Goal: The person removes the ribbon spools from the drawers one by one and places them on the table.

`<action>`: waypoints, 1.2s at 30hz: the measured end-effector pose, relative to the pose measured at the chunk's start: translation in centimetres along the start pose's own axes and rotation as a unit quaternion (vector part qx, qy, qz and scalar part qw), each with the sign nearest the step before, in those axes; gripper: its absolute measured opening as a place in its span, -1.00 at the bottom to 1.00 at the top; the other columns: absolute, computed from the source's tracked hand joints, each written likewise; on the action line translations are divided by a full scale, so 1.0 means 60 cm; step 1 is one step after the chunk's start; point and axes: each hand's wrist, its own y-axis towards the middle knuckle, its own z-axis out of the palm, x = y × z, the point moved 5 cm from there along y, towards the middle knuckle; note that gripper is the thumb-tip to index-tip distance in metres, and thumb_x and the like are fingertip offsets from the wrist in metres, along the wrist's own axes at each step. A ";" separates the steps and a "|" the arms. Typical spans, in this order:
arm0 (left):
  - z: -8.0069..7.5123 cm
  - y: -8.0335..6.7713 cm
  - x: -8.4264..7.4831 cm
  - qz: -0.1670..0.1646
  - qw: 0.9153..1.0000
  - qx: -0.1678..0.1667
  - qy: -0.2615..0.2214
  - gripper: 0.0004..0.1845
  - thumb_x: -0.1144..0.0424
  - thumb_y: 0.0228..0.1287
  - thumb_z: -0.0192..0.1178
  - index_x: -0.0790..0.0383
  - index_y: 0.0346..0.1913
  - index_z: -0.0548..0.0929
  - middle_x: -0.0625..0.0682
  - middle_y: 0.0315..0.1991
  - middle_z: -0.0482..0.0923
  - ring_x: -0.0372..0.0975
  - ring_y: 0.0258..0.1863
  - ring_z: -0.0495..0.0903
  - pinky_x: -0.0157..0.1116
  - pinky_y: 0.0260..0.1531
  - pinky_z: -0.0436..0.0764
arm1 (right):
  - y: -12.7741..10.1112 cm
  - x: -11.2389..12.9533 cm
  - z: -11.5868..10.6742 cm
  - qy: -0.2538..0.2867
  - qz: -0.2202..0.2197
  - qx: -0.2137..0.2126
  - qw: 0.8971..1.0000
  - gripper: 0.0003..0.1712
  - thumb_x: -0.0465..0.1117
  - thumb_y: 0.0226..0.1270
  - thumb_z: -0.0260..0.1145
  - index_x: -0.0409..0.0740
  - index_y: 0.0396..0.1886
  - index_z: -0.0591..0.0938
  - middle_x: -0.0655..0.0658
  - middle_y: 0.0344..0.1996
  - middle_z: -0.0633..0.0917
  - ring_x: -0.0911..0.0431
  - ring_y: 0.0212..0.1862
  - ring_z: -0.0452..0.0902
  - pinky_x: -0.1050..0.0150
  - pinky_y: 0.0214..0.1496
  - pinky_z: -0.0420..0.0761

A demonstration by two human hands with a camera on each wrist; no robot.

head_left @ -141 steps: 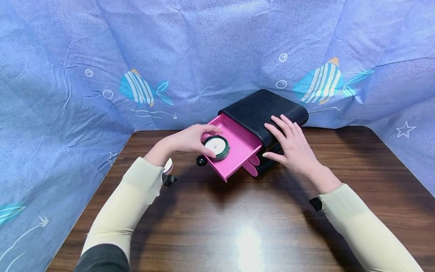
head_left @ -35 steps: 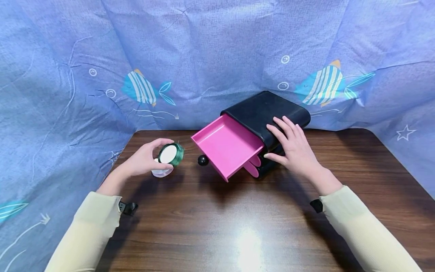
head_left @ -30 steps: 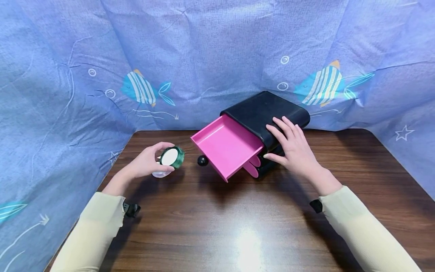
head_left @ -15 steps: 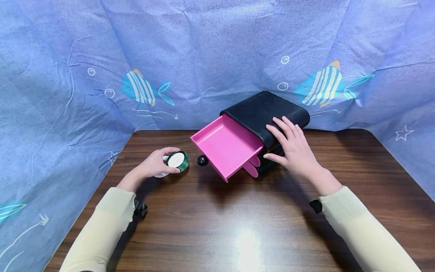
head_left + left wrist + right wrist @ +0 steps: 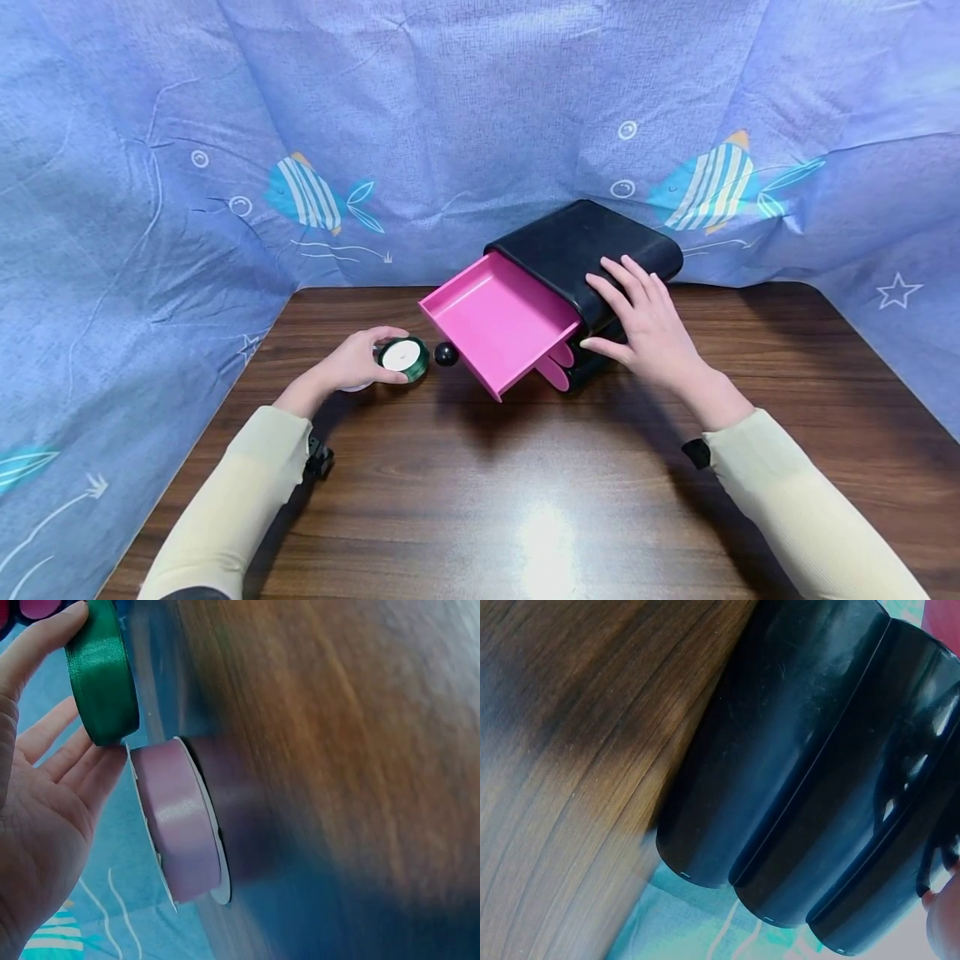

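Note:
My left hand [image 5: 372,360] grips a green ribbon spool [image 5: 403,358] between thumb and fingers, lying flat and low at the table, just left of the drawer's black knob [image 5: 446,353]. In the left wrist view the green spool [image 5: 101,675] sits beside a lilac ribbon spool [image 5: 180,825] that stands on the wood; I cannot tell whether the green one touches the table. The pink drawer [image 5: 498,321] is pulled out of the black cabinet [image 5: 585,242] and shows nothing inside. My right hand [image 5: 626,312] rests on the cabinet's front corner with straight fingers.
The brown wooden table [image 5: 525,483] ends at a left edge near my left sleeve. Blue fish-print cloth [image 5: 450,125] hangs behind and at both sides. A second pink drawer front [image 5: 555,371] shows below the open drawer. The right wrist view shows the cabinet's ribbed black side [image 5: 795,787].
The left hand took the green spool out of the pink drawer and carried it left. Over the last second it lowered the spool, turned it flat and moved it right toward the knob.

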 end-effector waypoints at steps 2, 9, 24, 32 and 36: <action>0.001 0.000 0.001 -0.002 1.000 0.003 0.004 -0.24 0.17 -0.05 0.54 0.34 0.24 0.48 0.23 0.14 0.53 0.06 0.16 0.46 0.06 0.15 0.40 | 0.000 0.000 0.000 0.000 0.000 0.000 1.000 -0.03 0.54 0.26 -0.09 -0.04 0.42 0.29 -0.21 0.43 0.21 -0.19 0.46 -0.03 -0.30 0.32 0.05; 0.002 0.000 0.013 -0.017 1.000 0.017 0.009 -0.23 0.14 -0.03 0.54 0.33 0.25 0.47 0.23 0.16 0.51 0.06 0.17 0.44 0.08 0.18 0.33 | 0.000 0.000 0.000 0.000 0.000 0.001 1.000 -0.02 0.54 0.25 -0.09 -0.03 0.42 0.29 -0.20 0.43 0.21 -0.19 0.46 -0.04 -0.30 0.32 0.05; 0.007 -0.003 0.027 -0.024 0.999 0.025 0.027 -0.22 0.09 -0.02 0.53 0.30 0.27 0.46 0.21 0.12 0.54 0.02 0.12 0.48 0.08 0.13 0.35 | -0.001 0.000 0.000 0.002 -0.001 0.000 1.000 -0.03 0.54 0.26 -0.08 -0.04 0.42 0.29 -0.21 0.43 0.21 -0.20 0.46 -0.04 -0.31 0.31 0.05; -0.012 -0.021 0.012 0.015 0.999 -0.037 -0.029 -0.22 0.20 -0.03 0.54 0.38 0.27 0.45 0.27 0.21 0.48 0.06 0.24 0.40 0.06 0.25 0.27 | -0.001 0.000 0.000 0.002 -0.004 -0.003 1.000 -0.03 0.54 0.26 -0.08 -0.05 0.42 0.30 -0.21 0.42 0.22 -0.19 0.46 -0.03 -0.30 0.31 0.06; -0.021 -0.037 -0.002 0.030 0.994 -0.068 -0.079 -0.27 0.25 0.00 0.52 0.37 0.25 0.47 0.23 0.20 0.49 -0.01 0.27 0.37 -0.01 0.31 0.21 | -0.001 0.000 0.000 0.001 -0.005 -0.006 1.000 -0.03 0.53 0.26 -0.08 -0.05 0.41 0.30 -0.22 0.42 0.22 -0.21 0.45 -0.02 -0.30 0.31 0.06</action>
